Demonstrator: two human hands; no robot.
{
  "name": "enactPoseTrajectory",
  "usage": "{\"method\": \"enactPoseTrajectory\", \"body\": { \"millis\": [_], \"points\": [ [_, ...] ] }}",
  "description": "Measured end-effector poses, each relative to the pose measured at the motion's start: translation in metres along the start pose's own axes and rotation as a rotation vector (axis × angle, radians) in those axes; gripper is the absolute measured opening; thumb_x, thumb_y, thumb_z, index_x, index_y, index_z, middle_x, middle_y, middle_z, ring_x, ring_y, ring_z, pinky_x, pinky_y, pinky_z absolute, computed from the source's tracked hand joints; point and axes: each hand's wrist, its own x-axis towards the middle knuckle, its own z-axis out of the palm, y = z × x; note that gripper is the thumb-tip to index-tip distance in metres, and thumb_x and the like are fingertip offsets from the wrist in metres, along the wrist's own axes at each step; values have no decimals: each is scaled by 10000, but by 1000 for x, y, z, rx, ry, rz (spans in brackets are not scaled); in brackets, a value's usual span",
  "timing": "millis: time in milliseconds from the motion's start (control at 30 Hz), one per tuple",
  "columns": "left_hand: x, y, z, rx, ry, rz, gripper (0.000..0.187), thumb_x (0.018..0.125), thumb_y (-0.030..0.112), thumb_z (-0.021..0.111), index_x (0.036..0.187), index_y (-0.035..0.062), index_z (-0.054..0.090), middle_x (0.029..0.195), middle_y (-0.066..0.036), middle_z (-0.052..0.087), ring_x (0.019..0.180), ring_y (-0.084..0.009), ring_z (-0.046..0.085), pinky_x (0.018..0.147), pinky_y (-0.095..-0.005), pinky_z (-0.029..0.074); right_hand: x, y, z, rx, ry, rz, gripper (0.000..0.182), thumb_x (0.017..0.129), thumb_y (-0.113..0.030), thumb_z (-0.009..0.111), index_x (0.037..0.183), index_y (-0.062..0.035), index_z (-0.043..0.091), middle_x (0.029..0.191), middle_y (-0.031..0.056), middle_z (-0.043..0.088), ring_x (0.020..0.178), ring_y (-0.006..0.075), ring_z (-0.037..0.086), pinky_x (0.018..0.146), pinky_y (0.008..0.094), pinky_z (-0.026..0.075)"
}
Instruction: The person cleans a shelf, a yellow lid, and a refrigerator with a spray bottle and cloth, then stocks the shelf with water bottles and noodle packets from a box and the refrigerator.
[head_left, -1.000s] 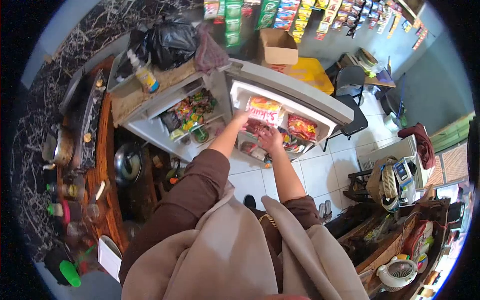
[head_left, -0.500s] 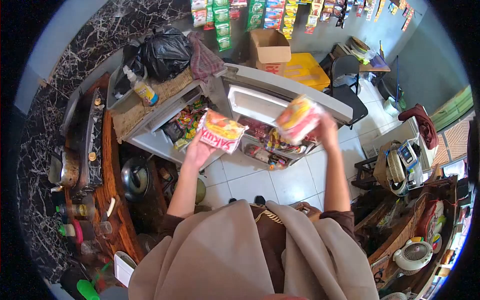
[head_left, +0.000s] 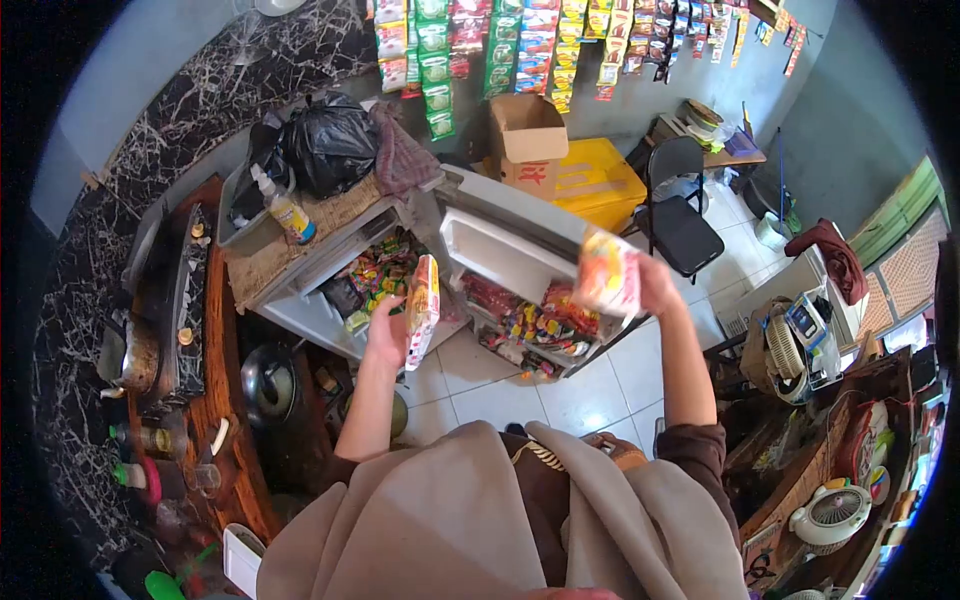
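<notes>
My left hand [head_left: 388,335] grips a packet of instant noodles [head_left: 423,312], turned nearly edge-on, in front of the opened fridge [head_left: 345,262]. Farther right, my right hand [head_left: 656,284] is closed on a second, slightly blurred noodle packet [head_left: 608,272], held up over the fridge door [head_left: 560,205]. Colourful small packets [head_left: 385,275] fill the fridge compartment. More packets [head_left: 535,325] sit in the door shelves below my right hand.
On the fridge top stand a spray bottle [head_left: 285,208] and a black plastic bag [head_left: 330,140]. Behind the door are a cardboard box [head_left: 528,145], a yellow crate [head_left: 600,185] and a black folding chair [head_left: 685,225]. Sachet strips [head_left: 435,70] hang on the wall. A wooden counter [head_left: 225,400] lies left.
The left packet has turned from face-up to edge-on and dropped slightly. My right hand's packet has moved a little right and down. The camera view has tilted upward, showing more wall.
</notes>
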Motion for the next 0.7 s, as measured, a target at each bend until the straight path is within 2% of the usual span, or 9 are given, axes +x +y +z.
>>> {"method": "enactPoseTrajectory", "body": {
  "millis": [67,133,200,267,367,433,533,667,700],
  "points": [
    [-3,-3,14,-36,46,70,477,731,160,468,1176,5,393,989,-170,508,844,-258,540,793,-415,484,-19,-10,21,-196,-16,-75,239,852,-188,402,987,-6,477,957,95,572,884,185,572,816,316,448],
    [-8,1,17,-148,-293,-40,515,736,176,491,1208,6,372,1069,-162,472,896,-268,528,830,-382,473,-20,-34,14,-583,77,-306,195,837,-179,427,962,-30,446,874,85,571,799,166,580,758,321,465],
    [-29,-13,60,-213,-280,3,557,735,180,527,1236,15,348,1146,-144,439,962,-275,506,837,-358,473,-13,-51,7,-333,-14,-327,175,831,-190,425,917,-41,459,867,92,576,784,183,591,753,341,474],
    [-38,-19,80,-407,-211,86,500,762,191,502,1194,-20,364,1097,-161,477,923,-270,514,762,-371,499,-38,-48,41,-93,-150,-106,273,840,-220,414,1007,-21,499,944,125,582,818,232,596,784,349,472],
    [-36,-18,63,-226,-243,106,456,781,181,491,1144,-64,364,1016,-193,483,924,-293,510,768,-393,496,-24,29,10,73,-17,-54,324,841,-221,404,1076,-19,496,994,115,578,880,208,573,797,331,468],
    [-38,-23,56,-260,-235,143,429,800,169,470,1129,-91,380,1046,-210,493,959,-314,511,799,-394,484,-41,54,25,-17,9,6,309,832,-226,421,1036,-10,505,984,119,575,887,195,562,797,320,459],
    [-37,-25,51,-241,-200,208,388,829,187,459,1104,-84,422,1033,-204,532,936,-302,542,817,-391,477,-44,92,52,-568,-117,-95,201,828,-215,417,899,-43,493,843,39,537,783,124,500,735,281,410],
    [-34,-34,38,-62,-143,210,348,832,208,465,1092,-23,473,998,-150,578,901,-281,569,793,-411,479,-62,129,137,-505,-209,-51,181,871,-250,436,827,-83,489,724,-17,498,686,61,452,619,210,370],
    [-23,-26,7,-85,-243,74,331,835,224,459,1090,15,492,977,-119,598,873,-250,585,779,-399,477,-54,142,144,-501,-279,-19,173,871,-231,435,864,-66,487,749,-13,509,703,70,462,645,223,387]
  ]
}}
